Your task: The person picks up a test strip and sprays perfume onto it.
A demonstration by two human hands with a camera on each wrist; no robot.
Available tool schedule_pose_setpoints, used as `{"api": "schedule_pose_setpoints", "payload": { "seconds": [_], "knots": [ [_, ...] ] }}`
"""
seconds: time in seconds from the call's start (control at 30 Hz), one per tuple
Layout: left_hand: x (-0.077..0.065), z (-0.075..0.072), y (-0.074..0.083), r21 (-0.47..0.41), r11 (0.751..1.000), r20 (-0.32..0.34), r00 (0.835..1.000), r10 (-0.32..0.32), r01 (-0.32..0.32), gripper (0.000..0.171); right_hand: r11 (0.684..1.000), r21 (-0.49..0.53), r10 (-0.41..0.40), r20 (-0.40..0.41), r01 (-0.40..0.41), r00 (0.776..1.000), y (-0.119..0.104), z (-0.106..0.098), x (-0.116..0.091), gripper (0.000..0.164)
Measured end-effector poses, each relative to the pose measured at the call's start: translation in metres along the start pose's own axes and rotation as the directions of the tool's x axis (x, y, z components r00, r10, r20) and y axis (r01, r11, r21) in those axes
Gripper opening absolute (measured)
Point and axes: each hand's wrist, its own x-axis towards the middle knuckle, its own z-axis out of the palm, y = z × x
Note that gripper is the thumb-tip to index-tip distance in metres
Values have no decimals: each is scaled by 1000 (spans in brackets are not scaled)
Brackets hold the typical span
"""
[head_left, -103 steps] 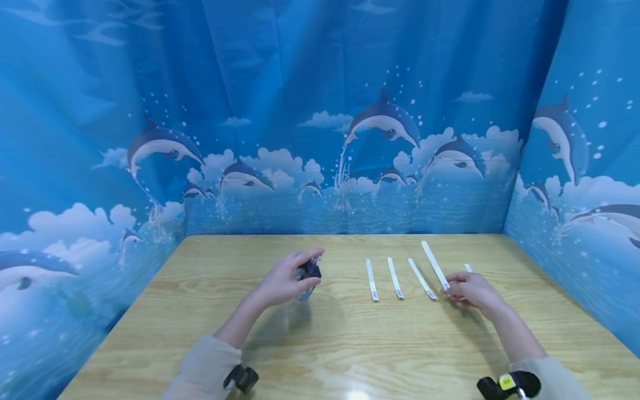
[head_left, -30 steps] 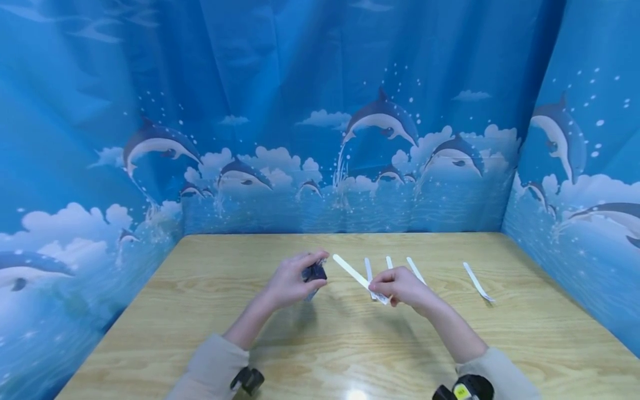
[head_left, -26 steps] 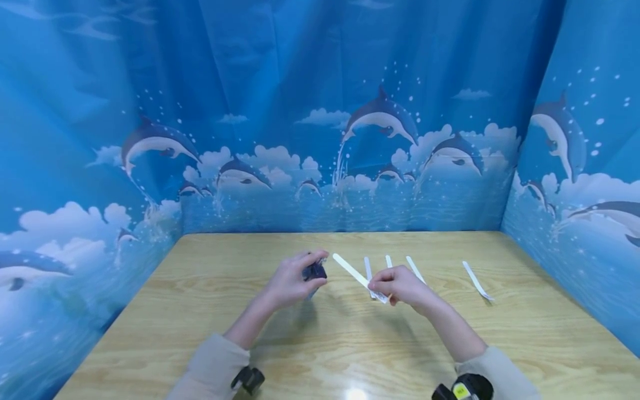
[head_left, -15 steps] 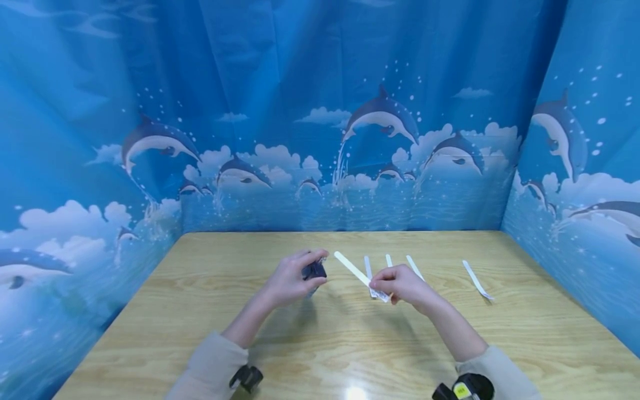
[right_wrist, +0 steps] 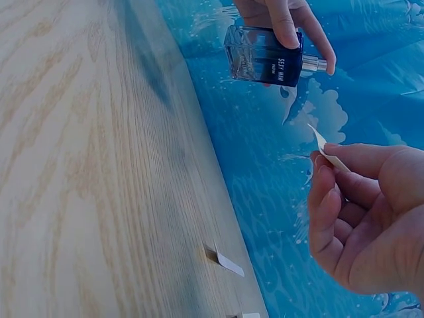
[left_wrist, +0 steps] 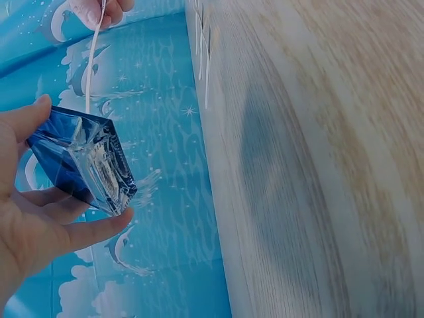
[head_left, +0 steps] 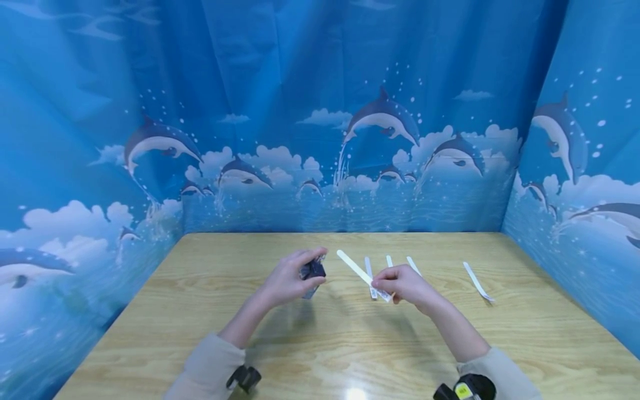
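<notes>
My left hand (head_left: 287,282) grips a dark blue glass perfume bottle (head_left: 312,270) above the table. In the right wrist view the bottle (right_wrist: 265,56) has a silver spray nozzle (right_wrist: 314,63), with the index finger on its top and the thumb across the glass. Between thumb and fingers my right hand (head_left: 407,288) pinches a white paper test strip (head_left: 355,268) by its printed end. The strip's rounded tip points up and left toward the bottle, a short gap away. In the left wrist view the strip (left_wrist: 91,73) appears edge-on behind the bottle.
Behind the right hand, white strips (head_left: 368,266) lie side by side on the wooden table (head_left: 320,350), partly covered by the hand. Another strip (head_left: 476,280) lies farther right, its near end curling up. A blue dolphin-print curtain (head_left: 300,111) encloses the back and sides.
From the right part of the row, my right hand has carried one strip left toward the bottle. Over the last second both hands stay nearly still; the strip shifts slightly right.
</notes>
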Motion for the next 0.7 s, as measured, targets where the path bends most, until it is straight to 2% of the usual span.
{"api": "schedule_pose_setpoints", "payload": {
  "seconds": [0.33,0.7],
  "knots": [
    [0,-1,1,27,998,12,999,52,-53,54,1000,4,19,-8,-19,1000,2,-1,1,24],
    [1,0,4,44,998,21,999,38,-39,53,1000,5,23,-10,-23,1000,1,0,2,23]
  ]
}}
